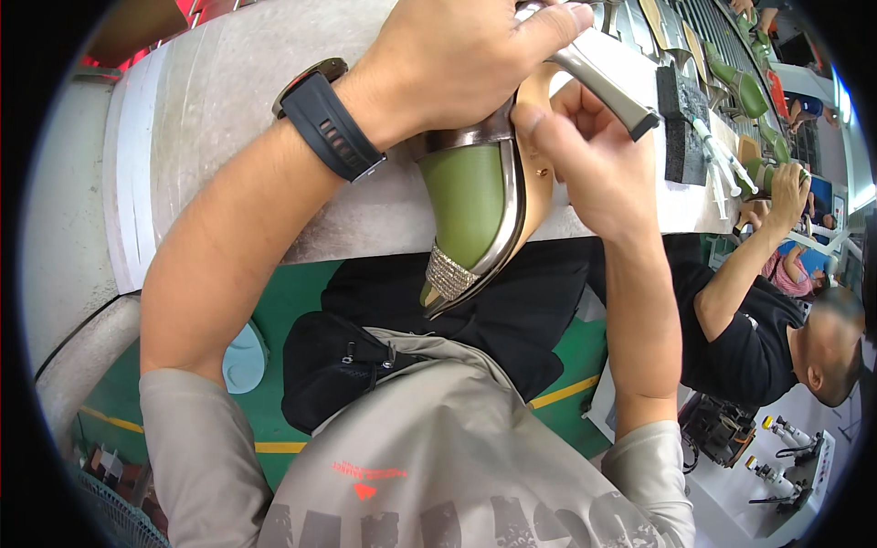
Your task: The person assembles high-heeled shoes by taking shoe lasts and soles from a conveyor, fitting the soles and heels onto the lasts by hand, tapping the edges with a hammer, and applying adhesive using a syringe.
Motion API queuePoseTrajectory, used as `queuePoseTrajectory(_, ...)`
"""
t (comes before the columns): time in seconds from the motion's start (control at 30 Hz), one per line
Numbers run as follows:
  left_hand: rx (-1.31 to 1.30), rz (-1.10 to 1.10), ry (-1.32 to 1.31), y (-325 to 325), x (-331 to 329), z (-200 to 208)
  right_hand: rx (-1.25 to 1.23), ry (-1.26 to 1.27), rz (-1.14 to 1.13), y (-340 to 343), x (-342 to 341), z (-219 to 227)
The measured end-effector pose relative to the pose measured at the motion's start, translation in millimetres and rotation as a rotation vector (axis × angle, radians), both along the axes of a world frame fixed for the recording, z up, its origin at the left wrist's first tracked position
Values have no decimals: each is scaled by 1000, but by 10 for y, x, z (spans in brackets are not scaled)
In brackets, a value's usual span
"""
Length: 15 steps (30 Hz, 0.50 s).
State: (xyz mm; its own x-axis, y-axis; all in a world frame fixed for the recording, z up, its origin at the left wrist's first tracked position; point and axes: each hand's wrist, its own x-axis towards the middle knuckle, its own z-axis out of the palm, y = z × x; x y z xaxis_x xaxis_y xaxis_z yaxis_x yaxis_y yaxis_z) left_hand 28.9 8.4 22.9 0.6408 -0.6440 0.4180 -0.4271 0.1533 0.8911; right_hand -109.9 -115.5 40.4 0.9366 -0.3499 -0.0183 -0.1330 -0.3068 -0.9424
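Observation:
A high-heeled sandal (519, 196) is stretched over a green shoe last (464, 196), toe pointing down towards me. A glittering strap (450, 274) crosses its toe, a dark metallic strap (468, 137) its upper part, and its silver heel (607, 87) slants to the right. My left hand (452, 59) is closed round the heel end from above, its fingertips mostly hidden. My right hand (598, 160) grips the tan sole from the right, thumb near the metallic strap and fingers curled behind.
The pale worktable (237, 128) lies under the shoe. To the right are a black block (681, 119) and several white syringes (722, 169). Shoes on green lasts (749, 91) line a slatted conveyor (681, 23). A co-worker (754, 338) handles another shoe farther right. A light-blue stool (245, 361) stands below.

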Motion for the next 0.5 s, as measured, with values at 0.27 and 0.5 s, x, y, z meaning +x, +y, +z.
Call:
queuePoseTrajectory(0.27,35,302,-93,646,265,-99,-462,-188,168,0,371,317)
queuePoseTrajectory(0.5,184,287,-359,1198,-537,94,-779,-405,377,53,169,344)
